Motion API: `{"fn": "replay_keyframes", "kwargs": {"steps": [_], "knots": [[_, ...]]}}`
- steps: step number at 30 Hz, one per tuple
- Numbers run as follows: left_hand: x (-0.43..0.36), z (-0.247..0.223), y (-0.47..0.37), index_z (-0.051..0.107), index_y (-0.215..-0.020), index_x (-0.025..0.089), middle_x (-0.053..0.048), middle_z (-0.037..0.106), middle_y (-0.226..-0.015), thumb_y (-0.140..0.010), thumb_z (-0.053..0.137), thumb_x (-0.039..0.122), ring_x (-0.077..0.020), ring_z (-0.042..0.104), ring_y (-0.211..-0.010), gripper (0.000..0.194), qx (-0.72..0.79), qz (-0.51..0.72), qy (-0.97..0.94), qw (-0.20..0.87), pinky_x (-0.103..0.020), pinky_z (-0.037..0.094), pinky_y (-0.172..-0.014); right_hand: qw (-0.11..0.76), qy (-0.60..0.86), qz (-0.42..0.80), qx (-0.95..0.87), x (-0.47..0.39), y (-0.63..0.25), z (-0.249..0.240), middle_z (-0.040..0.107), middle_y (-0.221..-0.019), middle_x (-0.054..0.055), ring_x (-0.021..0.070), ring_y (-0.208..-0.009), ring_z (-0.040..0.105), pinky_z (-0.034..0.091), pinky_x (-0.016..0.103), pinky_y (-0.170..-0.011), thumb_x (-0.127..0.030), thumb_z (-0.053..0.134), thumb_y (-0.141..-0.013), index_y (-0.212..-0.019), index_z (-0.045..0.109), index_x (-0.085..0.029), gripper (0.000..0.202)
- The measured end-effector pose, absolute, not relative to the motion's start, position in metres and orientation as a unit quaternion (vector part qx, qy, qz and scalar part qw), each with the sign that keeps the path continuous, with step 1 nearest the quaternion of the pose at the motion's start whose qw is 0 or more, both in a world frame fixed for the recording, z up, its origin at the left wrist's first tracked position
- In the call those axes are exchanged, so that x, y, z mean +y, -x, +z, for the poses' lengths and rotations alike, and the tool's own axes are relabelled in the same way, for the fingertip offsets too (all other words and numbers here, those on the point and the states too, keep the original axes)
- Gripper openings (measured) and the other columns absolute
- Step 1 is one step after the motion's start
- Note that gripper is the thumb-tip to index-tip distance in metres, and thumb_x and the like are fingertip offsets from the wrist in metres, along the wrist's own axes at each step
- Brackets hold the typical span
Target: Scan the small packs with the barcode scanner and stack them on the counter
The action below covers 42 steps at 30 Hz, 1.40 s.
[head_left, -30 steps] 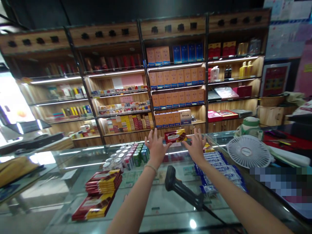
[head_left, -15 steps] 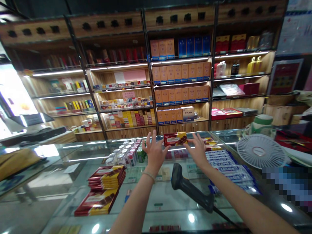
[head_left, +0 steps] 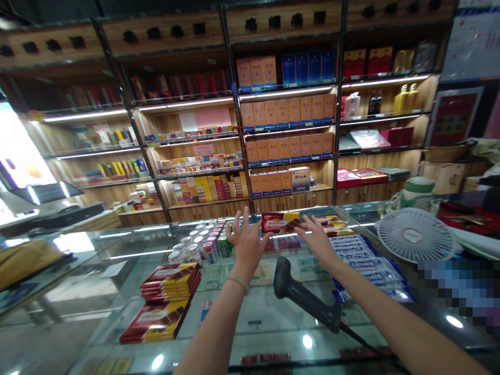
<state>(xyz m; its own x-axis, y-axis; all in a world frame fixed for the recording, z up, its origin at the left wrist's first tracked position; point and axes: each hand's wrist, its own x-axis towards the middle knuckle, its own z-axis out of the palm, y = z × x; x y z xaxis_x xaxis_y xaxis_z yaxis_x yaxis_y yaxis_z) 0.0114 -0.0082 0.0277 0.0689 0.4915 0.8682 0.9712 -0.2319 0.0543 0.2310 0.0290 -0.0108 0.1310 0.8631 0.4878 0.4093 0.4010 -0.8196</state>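
Note:
A red and yellow chocolate packet (head_left: 280,222) faces me above the far part of the glass counter, its front showing brown chocolate pieces. My left hand (head_left: 247,245) is at its left end, thumb and index finger against the edge and the other fingers spread upward. At the lower right corner, the fingertips of my right hand (head_left: 318,242) touch the packet. Beneath and between my forearms lies a black barcode scanner (head_left: 304,297) with its cable. Similar packets form a stack (head_left: 172,284) on the left, and more packets (head_left: 336,227) lie flat behind my right hand.
Several cans and jars (head_left: 203,240) stand beyond my left hand. Blue and white packets (head_left: 363,265) fan out on the right, beside a white slotted basket (head_left: 416,234) and a green and white jug (head_left: 417,190). Lit wooden shelves (head_left: 289,203) with boxed goods line the wall.
My right hand has shifted slightly left and down over the packet's lower right corner. The packet stays between both hands. The view has shifted slightly.

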Motion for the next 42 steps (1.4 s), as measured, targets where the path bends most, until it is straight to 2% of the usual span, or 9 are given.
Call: {"fn": "replay_keyframes", "kwargs": {"steps": [4, 6, 9, 12, 17, 21, 28, 36, 42], "knots": [[-0.01, 0.029, -0.014, 0.076, -0.112, 0.027, -0.014, 0.042, -0.16, -0.086, 0.071, 0.045, -0.0404, 0.036, -0.147, 0.031, -0.559, -0.393, 0.672, 0.286, -0.067, 0.02, -0.116, 0.572, 0.502, 0.211, -0.614, 0.028, -0.232, -0.01, 0.056, -0.15, 0.01, 0.033, -0.152, 0.027, 0.015, 0.056, -0.125, -0.055, 0.064, -0.081, -0.089, 0.076, -0.024, 0.034], [-0.011, 0.03, -0.016, 0.071, -0.122, 0.025, -0.017, 0.04, -0.161, -0.085, 0.072, 0.049, -0.0413, 0.034, -0.147, 0.044, -0.573, -0.385, 0.666, 0.283, -0.066, 0.021, -0.116, 0.589, 0.494, 0.207, -0.605, 0.026, -0.231, -0.008, 0.055, -0.15, 0.01, 0.0321, -0.153, 0.027, 0.015, 0.054, -0.125, -0.056, 0.063, -0.081, -0.089, 0.076, -0.024, 0.035], [-0.011, 0.03, -0.018, 0.056, -0.143, 0.02, -0.023, 0.034, -0.162, -0.079, 0.075, 0.057, -0.0417, 0.032, -0.149, 0.076, -0.582, -0.381, 0.657, 0.291, -0.065, 0.021, -0.116, 0.601, 0.493, 0.199, -0.597, 0.023, -0.228, -0.006, 0.055, -0.151, 0.01, 0.0313, -0.152, 0.028, 0.016, 0.054, -0.125, -0.055, 0.063, -0.082, -0.088, 0.075, -0.024, 0.034], [-0.012, 0.029, -0.02, 0.047, -0.151, 0.026, -0.021, 0.033, -0.164, -0.077, 0.076, 0.061, -0.0406, 0.03, -0.15, 0.087, -0.551, -0.37, 0.678, 0.314, -0.064, 0.014, -0.119, 0.593, 0.498, 0.194, -0.602, 0.02, -0.225, -0.005, 0.054, -0.151, 0.011, 0.0317, -0.152, 0.029, 0.016, 0.056, -0.124, -0.054, 0.063, -0.082, -0.089, 0.075, -0.024, 0.033], [-0.017, 0.029, -0.025, 0.05, -0.148, 0.033, -0.017, 0.035, -0.163, -0.072, 0.082, 0.056, -0.0402, 0.029, -0.151, 0.085, -0.518, -0.348, 0.705, 0.336, -0.064, 0.008, -0.12, 0.58, 0.499, 0.185, -0.616, 0.017, -0.221, -0.005, 0.055, -0.151, 0.01, 0.0323, -0.15, 0.03, 0.017, 0.06, -0.123, -0.054, 0.064, -0.082, -0.087, 0.075, -0.025, 0.031], [-0.018, 0.029, -0.027, 0.059, -0.139, 0.031, -0.018, 0.036, -0.163, -0.07, 0.085, 0.051, -0.0406, 0.03, -0.15, 0.076, -0.519, -0.346, 0.707, 0.333, -0.065, 0.007, -0.12, 0.579, 0.498, 0.165, -0.623, 0.013, -0.219, -0.002, 0.055, -0.15, 0.01, 0.0325, -0.15, 0.031, 0.018, 0.062, -0.122, -0.055, 0.065, -0.082, -0.084, 0.075, -0.025, 0.031], [-0.014, 0.027, -0.025, 0.063, -0.13, 0.023, -0.02, 0.039, -0.16, -0.075, 0.081, 0.049, -0.039, 0.031, -0.15, 0.062, -0.508, -0.368, 0.703, 0.336, -0.063, 0.005, -0.122, 0.585, 0.48, 0.131, -0.641, -0.004, -0.21, 0.009, 0.051, -0.154, 0.009, 0.0332, -0.151, 0.029, 0.013, 0.064, -0.122, -0.063, 0.063, -0.083, -0.085, 0.077, -0.027, 0.039], [-0.015, 0.029, -0.022, 0.063, -0.128, 0.022, -0.02, 0.037, -0.161, -0.081, 0.073, 0.041, -0.0382, 0.03, -0.151, 0.052, -0.523, -0.385, 0.69, 0.321, -0.063, 0.007, -0.122, 0.532, 0.405, 0.147, -0.729, -0.035, -0.203, 0.021, 0.036, -0.164, -0.004, 0.0294, -0.157, 0.015, 0.006, 0.059, -0.124, -0.068, 0.034, -0.097, -0.101, 0.08, -0.035, 0.057], [-0.017, 0.032, -0.022, 0.065, -0.13, 0.032, -0.015, 0.028, -0.165, -0.076, 0.08, 0.037, -0.0384, 0.023, -0.153, 0.056, -0.533, -0.404, 0.69, 0.278, -0.063, 0.011, -0.121, 0.527, 0.385, 0.175, -0.737, -0.035, -0.207, 0.024, 0.035, -0.165, -0.006, 0.0296, -0.156, 0.015, 0.003, 0.056, -0.126, -0.075, 0.028, -0.095, -0.103, 0.079, -0.036, 0.065]]}}
